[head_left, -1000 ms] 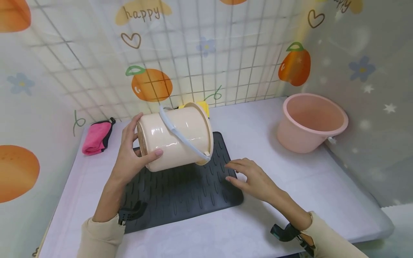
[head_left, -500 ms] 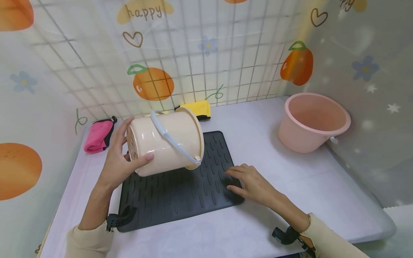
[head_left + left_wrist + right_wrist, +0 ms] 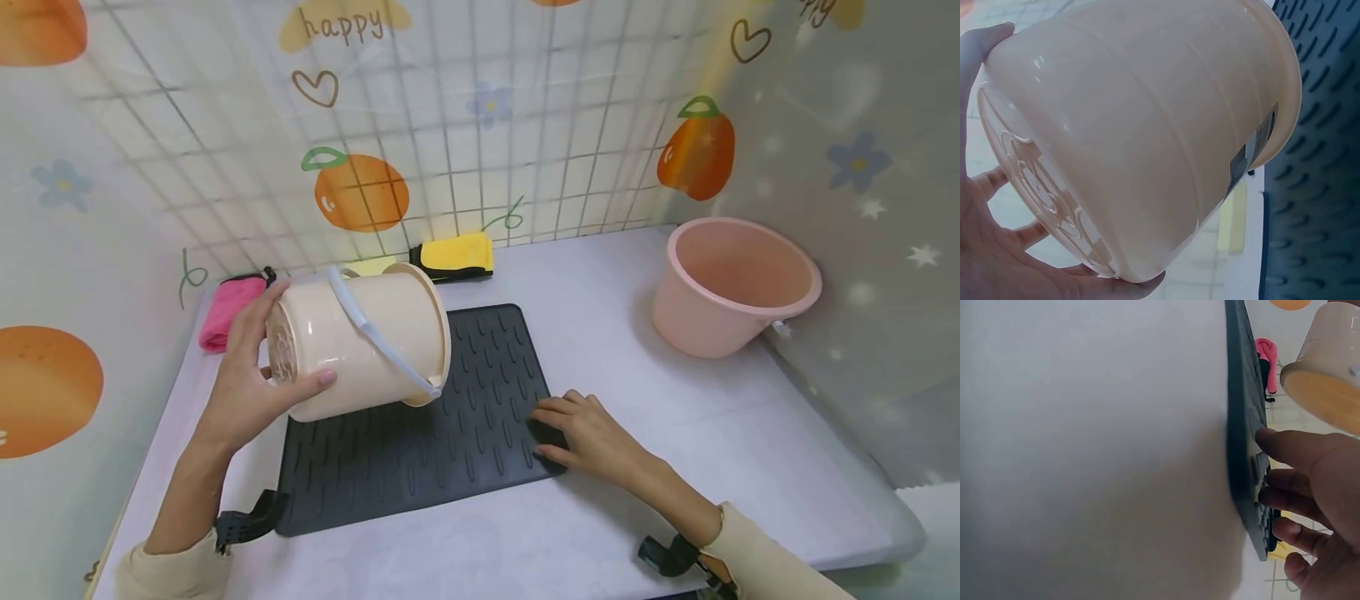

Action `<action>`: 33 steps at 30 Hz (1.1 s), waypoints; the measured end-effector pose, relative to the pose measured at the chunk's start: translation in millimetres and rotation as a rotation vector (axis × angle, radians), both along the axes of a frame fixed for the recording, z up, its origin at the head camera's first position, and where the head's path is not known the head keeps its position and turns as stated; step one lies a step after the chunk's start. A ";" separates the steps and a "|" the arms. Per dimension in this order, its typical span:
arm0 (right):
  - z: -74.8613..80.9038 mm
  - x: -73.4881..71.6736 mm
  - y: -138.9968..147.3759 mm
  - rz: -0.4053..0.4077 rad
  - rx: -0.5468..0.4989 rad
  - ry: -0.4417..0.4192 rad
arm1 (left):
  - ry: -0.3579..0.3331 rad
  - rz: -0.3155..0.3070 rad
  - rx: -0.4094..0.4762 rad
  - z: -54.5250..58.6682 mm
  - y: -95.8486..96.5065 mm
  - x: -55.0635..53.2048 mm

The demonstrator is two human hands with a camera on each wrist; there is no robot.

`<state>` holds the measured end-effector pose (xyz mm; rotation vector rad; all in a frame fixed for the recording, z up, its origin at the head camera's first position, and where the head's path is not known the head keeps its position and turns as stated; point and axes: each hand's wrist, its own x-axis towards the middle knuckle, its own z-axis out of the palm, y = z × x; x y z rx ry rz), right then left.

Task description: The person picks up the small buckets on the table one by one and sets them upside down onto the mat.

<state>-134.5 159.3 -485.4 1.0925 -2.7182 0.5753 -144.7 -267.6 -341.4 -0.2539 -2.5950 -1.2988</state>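
Observation:
My left hand (image 3: 236, 396) grips a cream plastic bucket (image 3: 322, 337) by its base, thumb along the near side. The bucket lies sideways above a dark ribbed mat (image 3: 480, 400), its mouth facing right. A pale blue handle (image 3: 381, 343) hangs across its body. In the left wrist view, the moulded base (image 3: 1047, 187) is toward my palm, and a dark label (image 3: 1252, 150) shows near the rim. My right hand (image 3: 596, 437) has its fingertips at the mat's right edge, fingers loosely bent and holding nothing. The right wrist view shows the fingertips (image 3: 1266, 439) right over the mat's edge.
A pink bucket (image 3: 686, 317) stands upright at the back right of the white-covered table (image 3: 600, 308). Along the back lie a folded pink cloth (image 3: 231, 312), a yellow-and-black folded cloth (image 3: 459, 254) and a pale yellow item (image 3: 371, 267) partly behind the cream bucket. Printed curtains (image 3: 517, 150) enclose the table.
My left hand has carried the cream bucket left and slightly lower, uncovering the yellow cloth and more of the mat. My right hand has come down a little toward the mat's right edge.

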 end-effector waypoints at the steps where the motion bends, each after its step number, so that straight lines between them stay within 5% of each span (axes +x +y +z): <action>1: -1.2 0.2 0.4 0.001 0.007 0.005 | 0.001 -0.001 -0.004 0.7 -1.6 0.3; 17: -11.2 3.1 0.7 -0.004 -0.036 0.002 | 0.012 -0.012 -0.128 9.9 -25.1 10.0; 33: -13.6 4.5 2.5 -0.022 -0.038 -0.098 | -0.002 -0.026 -0.199 18.1 -40.2 12.8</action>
